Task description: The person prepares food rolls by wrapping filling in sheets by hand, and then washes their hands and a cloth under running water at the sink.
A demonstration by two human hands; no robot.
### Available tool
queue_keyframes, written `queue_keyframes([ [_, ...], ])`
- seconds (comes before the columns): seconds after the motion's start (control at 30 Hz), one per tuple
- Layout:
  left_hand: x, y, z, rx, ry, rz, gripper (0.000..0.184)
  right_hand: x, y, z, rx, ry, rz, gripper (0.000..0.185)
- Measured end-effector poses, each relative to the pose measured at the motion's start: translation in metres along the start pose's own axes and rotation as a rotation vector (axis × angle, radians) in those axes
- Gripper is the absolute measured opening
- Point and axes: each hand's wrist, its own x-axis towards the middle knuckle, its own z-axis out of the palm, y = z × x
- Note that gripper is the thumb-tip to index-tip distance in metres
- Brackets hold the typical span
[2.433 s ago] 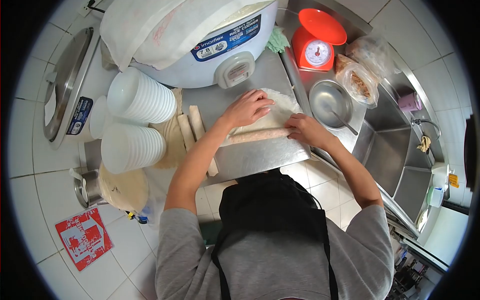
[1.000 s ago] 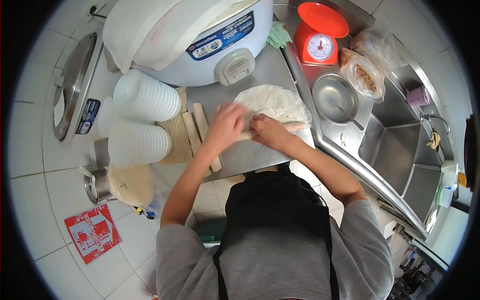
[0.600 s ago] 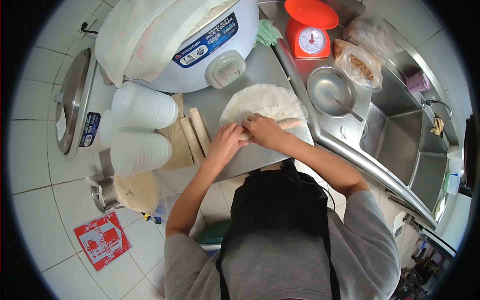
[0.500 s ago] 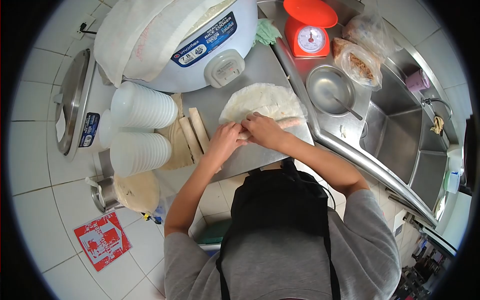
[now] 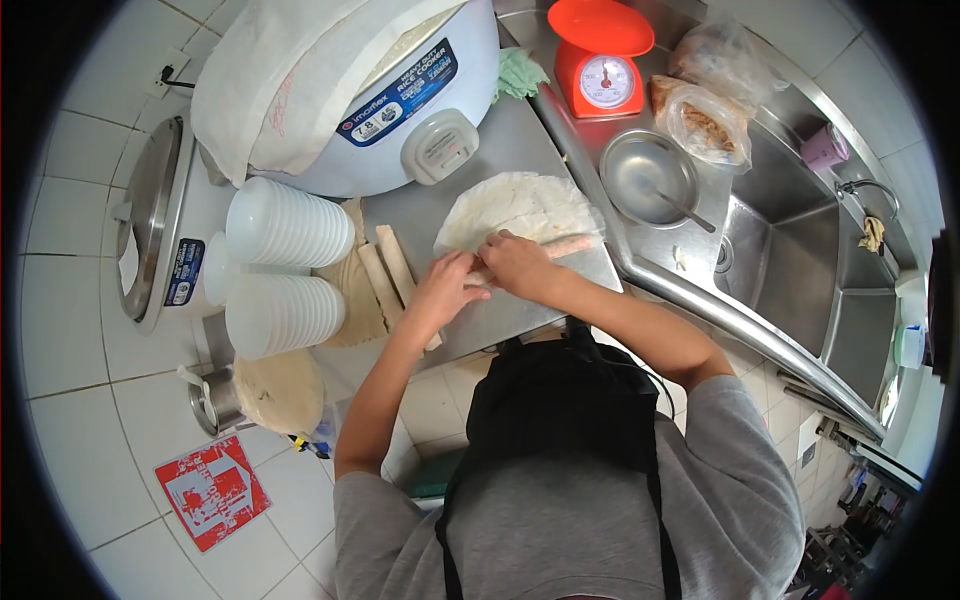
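Note:
A thin round white wrapper (image 5: 520,205) lies on the steel table (image 5: 510,315), with a strip of pinkish filling (image 5: 570,246) along its near edge. My left hand (image 5: 447,288) grips the left end of the wrapper's near edge, fingers bent over it. Close beside it, my right hand (image 5: 518,266) presses its curled fingers on the same edge, hiding part of the filling. Two finished-looking pale rolls (image 5: 395,262) rest side by side left of my left hand, next to a beige sheet (image 5: 352,290).
Stacked white tubs (image 5: 285,315) stand left, below a large rice cooker (image 5: 350,150). At the right are a red scale (image 5: 603,80), a metal bowl with a spoon (image 5: 648,178), a bag of brown food (image 5: 703,125) and a sink (image 5: 780,260). A raised metal rim (image 5: 700,308) borders the table.
My right hand has moved left from the filling's right end to its left part. My left hand has come down from the wrapper's top onto the near edge. The view has shifted.

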Motion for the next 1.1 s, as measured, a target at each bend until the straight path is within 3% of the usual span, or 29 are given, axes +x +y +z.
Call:
queue_keyframes([
  [0.2,0.007,0.002,-0.001,-0.006,-0.059,-0.025,0.037,0.0,0.003,-0.003,-0.068,-0.027,-0.005,0.021],
  [0.3,0.013,-0.003,-0.001,0.016,-0.091,-0.045,0.036,-0.005,0.018,-0.007,-0.127,-0.049,0.128,0.028],
  [0.4,0.014,0.004,-0.007,0.039,-0.127,-0.078,0.035,-0.017,0.037,-0.029,-0.117,-0.15,0.145,0.021],
  [0.63,0.015,0.004,-0.009,0.035,-0.132,-0.066,0.035,-0.036,0.066,-0.044,-0.053,-0.078,0.109,0.016],
  [0.83,0.016,0.003,-0.008,0.036,-0.148,-0.083,0.034,-0.041,0.077,-0.06,0.077,-0.148,0.036,0.022],
  [1.1,0.014,0.0,-0.004,0.054,-0.137,-0.084,0.031,-0.05,0.092,-0.072,0.009,-0.165,0.098,0.024],
])
